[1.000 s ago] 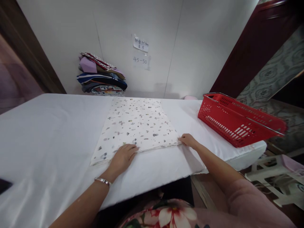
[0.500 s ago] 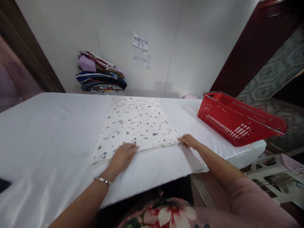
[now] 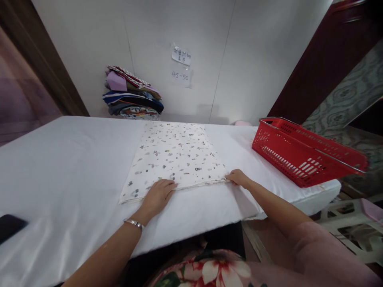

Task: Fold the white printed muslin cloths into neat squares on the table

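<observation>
A white cloth with small dark printed shapes [image 3: 176, 155] lies folded flat on the white-covered table [image 3: 60, 159]. My left hand [image 3: 157, 195] rests palm down on the cloth's near edge, fingers stretched flat, a silver bracelet on the wrist. My right hand [image 3: 237, 177] touches the cloth's near right corner, fingers curled at the edge; whether it pinches the fabric is unclear.
A red plastic basket [image 3: 302, 153] sits at the table's right end. A stack of folded coloured fabrics [image 3: 131, 95] stands against the back wall under two paper notes [image 3: 181, 63]. A dark flat object [image 3: 10, 227] lies at the left edge. White plastic stools [image 3: 353, 227] stand on the floor right.
Both hands stay at the cloth's near edge. Only the view has shifted slightly.
</observation>
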Demonstrator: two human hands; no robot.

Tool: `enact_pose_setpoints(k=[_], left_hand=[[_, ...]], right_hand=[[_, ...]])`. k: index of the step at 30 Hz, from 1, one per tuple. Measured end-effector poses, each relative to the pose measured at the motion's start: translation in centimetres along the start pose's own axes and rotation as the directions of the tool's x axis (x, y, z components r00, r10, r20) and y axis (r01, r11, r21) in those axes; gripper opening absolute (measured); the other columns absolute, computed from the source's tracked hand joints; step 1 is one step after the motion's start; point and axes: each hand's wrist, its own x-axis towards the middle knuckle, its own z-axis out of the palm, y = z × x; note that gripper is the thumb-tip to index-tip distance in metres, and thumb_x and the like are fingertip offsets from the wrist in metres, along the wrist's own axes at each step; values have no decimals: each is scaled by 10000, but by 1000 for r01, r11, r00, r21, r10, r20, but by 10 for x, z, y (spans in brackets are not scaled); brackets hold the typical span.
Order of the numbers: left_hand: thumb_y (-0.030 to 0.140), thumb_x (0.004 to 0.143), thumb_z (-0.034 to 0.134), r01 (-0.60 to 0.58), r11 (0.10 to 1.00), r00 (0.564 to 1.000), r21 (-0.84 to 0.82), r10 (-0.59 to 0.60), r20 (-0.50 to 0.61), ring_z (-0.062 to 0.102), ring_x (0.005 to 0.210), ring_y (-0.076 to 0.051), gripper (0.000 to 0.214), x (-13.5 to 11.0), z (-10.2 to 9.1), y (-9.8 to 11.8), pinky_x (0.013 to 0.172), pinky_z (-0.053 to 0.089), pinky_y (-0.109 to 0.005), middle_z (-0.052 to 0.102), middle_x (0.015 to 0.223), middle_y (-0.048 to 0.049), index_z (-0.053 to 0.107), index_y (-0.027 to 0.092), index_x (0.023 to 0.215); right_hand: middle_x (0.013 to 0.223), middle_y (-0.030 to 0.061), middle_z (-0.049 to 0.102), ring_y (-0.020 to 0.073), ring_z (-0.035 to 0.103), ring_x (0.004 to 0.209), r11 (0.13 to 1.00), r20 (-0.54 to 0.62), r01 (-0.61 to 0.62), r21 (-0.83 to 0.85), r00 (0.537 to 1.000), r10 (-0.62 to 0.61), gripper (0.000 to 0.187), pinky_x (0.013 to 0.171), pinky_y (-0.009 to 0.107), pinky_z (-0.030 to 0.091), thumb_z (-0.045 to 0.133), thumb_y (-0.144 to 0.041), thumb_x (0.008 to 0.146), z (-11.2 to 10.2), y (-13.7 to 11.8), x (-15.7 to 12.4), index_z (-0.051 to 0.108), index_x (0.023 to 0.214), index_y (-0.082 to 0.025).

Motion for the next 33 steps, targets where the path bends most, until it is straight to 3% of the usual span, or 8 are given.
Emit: enact_pose_setpoints(k=[14,19,23,25,28,30,31,33], left_hand=[[258,909,409,12,1000,1000,-5,-11,20,542,986,-210,265,0,-3,3,850,445,-399,624,1063,-66,622,204,1057],[239,904,416,14,1000,1000,-2,-14,22,534,1000,-213,263,0,-3,4,863,440,-403,621,1068,-69,620,188,1061],[228,899,420,9,1000,1000,-20,-9,18,538,992,-206,256,0,-5,6,859,446,-392,623,1058,-61,619,196,1057],[230,900,417,6,1000,1000,-23,-6,15,540,986,-205,255,0,-5,6,856,446,-391,623,1052,-58,619,201,1053],[237,904,411,10,1000,1000,-22,-10,18,538,980,-206,259,0,-5,4,854,444,-391,621,1050,-62,619,198,1053],[241,901,419,11,1000,1000,-25,-10,28,535,983,-206,255,0,-5,3,854,442,-389,617,1056,-62,616,198,1057],[244,896,429,10,1000,999,-26,-10,32,534,985,-207,250,0,-4,4,855,439,-390,616,1058,-61,614,201,1059],[257,886,453,12,1000,999,-22,-11,31,531,996,-213,240,2,-4,6,864,431,-395,612,1065,-60,613,206,1058]], right_hand=[[408,-18,484,99,450,433,956,0,111,-271,993,-116,245,470,211,287,568,-284,750,-1,-1,-8,529,541,-163],[490,1,550,109,490,483,934,-11,103,-342,993,-114,131,479,211,283,573,-239,728,-6,-4,-8,589,637,-146],[486,16,552,124,509,499,914,6,98,-393,995,-104,165,487,218,294,556,-244,732,-13,-4,-4,603,617,-135],[576,38,601,143,541,563,904,-6,99,-416,994,-112,163,513,223,314,553,-264,741,-15,-4,-5,622,674,-133],[867,79,642,181,571,752,884,-90,105,-455,982,-164,234,591,239,355,566,-314,758,-13,-3,-13,615,913,-146],[987,86,611,195,553,873,848,-161,200,-490,936,-314,239,666,257,385,549,-305,788,-8,-1,-21,587,980,-167],[1007,81,600,196,539,918,814,-178,290,-503,887,-426,203,709,268,397,531,-288,808,-5,-1,-25,586,970,-178],[1001,69,597,192,516,967,693,-143,516,-504,742,-655,143,790,294,408,490,-255,847,3,1,-32,595,923,-195]])
